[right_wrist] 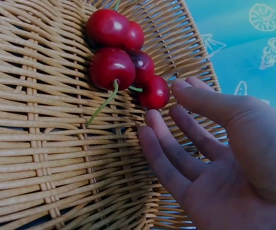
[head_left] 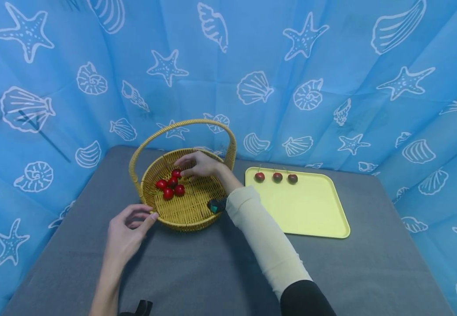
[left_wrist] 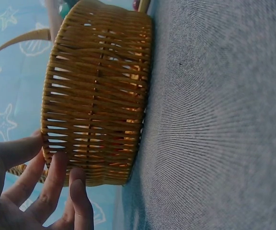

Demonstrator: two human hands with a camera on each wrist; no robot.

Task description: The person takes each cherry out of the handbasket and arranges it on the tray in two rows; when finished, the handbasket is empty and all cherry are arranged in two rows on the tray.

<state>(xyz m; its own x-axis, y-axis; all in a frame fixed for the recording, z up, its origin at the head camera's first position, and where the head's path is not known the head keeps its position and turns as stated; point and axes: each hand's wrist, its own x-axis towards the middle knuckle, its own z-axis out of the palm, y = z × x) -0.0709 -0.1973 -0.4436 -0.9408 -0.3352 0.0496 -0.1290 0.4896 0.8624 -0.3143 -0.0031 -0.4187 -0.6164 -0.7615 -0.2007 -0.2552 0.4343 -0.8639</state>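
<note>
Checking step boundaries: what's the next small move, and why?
Probably close the fingers of the right hand around the nearest cherry: they look empty, with that cherry right beside their tips, and the left hand holds the basket at its edge.

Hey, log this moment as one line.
left hand: holds basket by rim | right hand: holding nothing, beside five cherries in basket | yellow tray: three more cherries
</note>
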